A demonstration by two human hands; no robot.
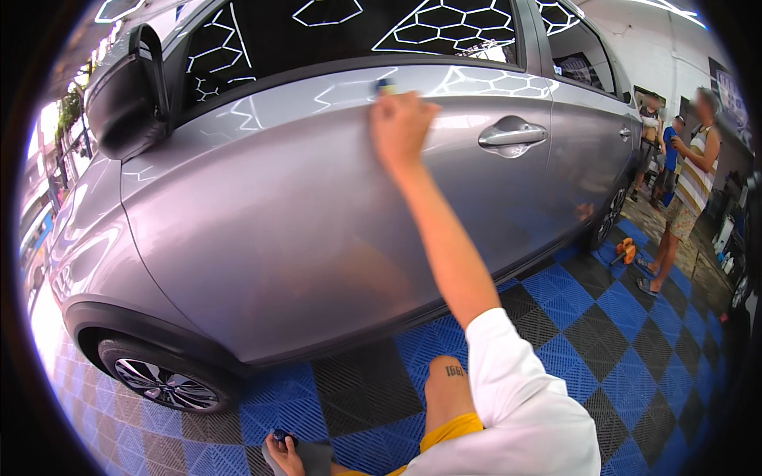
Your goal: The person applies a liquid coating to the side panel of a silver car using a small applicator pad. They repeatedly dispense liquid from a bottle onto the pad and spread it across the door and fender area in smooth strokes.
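My right hand [402,133] is raised to the upper part of the grey car's front door [294,230], just under the window. Its fingers are closed on a small applicator block [386,86], dark blue with a yellowish side, which appears pressed to the paint. Low in the view, my left hand [285,455] is curled round a small dark bottle [282,437] with a rounded top. Something grey [315,458], perhaps cloth, lies beside that hand. The door's chrome handle [513,137] is to the right of my right hand.
A black side mirror [127,99] juts out at upper left, above the front wheel [167,381]. Blue and black floor tiles [365,389] run along the car. At right stand a person in a striped top [698,166] and others behind, near an orange object [625,251].
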